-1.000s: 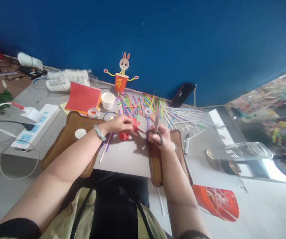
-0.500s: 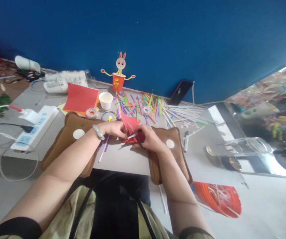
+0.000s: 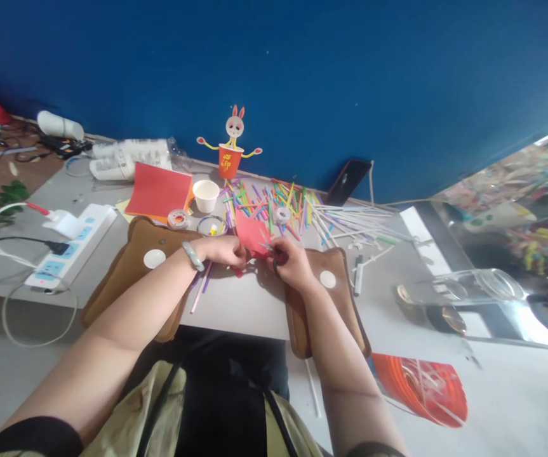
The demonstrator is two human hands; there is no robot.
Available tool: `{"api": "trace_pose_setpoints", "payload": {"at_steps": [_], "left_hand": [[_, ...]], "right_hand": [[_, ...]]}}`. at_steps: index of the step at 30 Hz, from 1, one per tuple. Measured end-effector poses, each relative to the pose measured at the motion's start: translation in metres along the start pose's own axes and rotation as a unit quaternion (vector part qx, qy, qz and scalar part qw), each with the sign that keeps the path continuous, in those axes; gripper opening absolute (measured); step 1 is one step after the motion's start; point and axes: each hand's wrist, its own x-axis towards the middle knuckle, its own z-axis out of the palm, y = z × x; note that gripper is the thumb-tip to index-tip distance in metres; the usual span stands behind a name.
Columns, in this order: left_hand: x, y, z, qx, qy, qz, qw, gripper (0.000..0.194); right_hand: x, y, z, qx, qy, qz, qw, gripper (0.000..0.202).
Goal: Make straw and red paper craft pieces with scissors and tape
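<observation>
My left hand (image 3: 226,251), a bracelet at its wrist, pinches the lower left edge of a piece of red paper (image 3: 251,232). A small red bit of paper (image 3: 239,273) shows just below its fingertips. My right hand (image 3: 293,263) is closed around the handles of a pair of scissors (image 3: 268,246). The blades point up and left and lie against the red paper's lower right part. My fingers hide most of the handles. Under my forearms lie two brown cushions, a left cushion (image 3: 133,279) and a right cushion (image 3: 345,314), each with a white disc.
Colourful sticks (image 3: 297,206) lie scattered behind the paper. A white paper cup (image 3: 206,195), tape roll (image 3: 177,219) and red sheets (image 3: 159,190) are at left. A rabbit-topped red cup (image 3: 229,162) stands at the blue wall. A power strip (image 3: 73,244) and a clear container (image 3: 464,285) flank the workspace.
The red paper has shifted slightly and my hands are a little further apart. The scissors have turned so their blades point up and left. The whole view has shifted a little.
</observation>
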Motion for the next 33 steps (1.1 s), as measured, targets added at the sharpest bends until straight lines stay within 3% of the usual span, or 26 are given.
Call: {"api": "trace_pose_setpoints", "payload": {"at_steps": [3, 5, 11, 18, 23, 29, 33], "left_hand": [[-0.001, 0.0, -0.001, 0.039, -0.027, -0.032, 0.998, 0.011], [-0.002, 0.001, -0.002, 0.038, -0.01, -0.04, 0.998, 0.009], [-0.001, -0.001, -0.004, 0.033, -0.026, -0.049, 0.998, 0.009], [0.003, -0.005, -0.003, -0.003, -0.052, -0.038, 0.998, 0.007], [0.002, -0.003, -0.001, -0.031, -0.02, -0.038, 0.999, 0.012], [0.002, -0.001, -0.001, -0.031, 0.004, -0.041, 0.999, 0.006], [0.004, -0.002, -0.003, -0.013, 0.036, -0.045, 0.998, 0.011]], "right_hand": [[0.0, 0.0, 0.0, 0.074, 0.047, 0.034, 0.996, 0.027], [0.001, -0.002, -0.001, 0.131, 0.075, 0.058, 0.987, 0.03], [0.004, -0.011, -0.009, 0.248, 0.12, 0.109, 0.955, 0.039], [0.009, -0.005, -0.013, 0.353, 0.176, 0.144, 0.908, 0.044], [0.011, -0.002, -0.014, 0.402, 0.196, 0.152, 0.881, 0.043], [0.012, 0.0, -0.013, 0.428, 0.192, 0.142, 0.872, 0.041], [0.013, -0.001, -0.014, 0.442, 0.177, 0.14, 0.868, 0.04]]}}
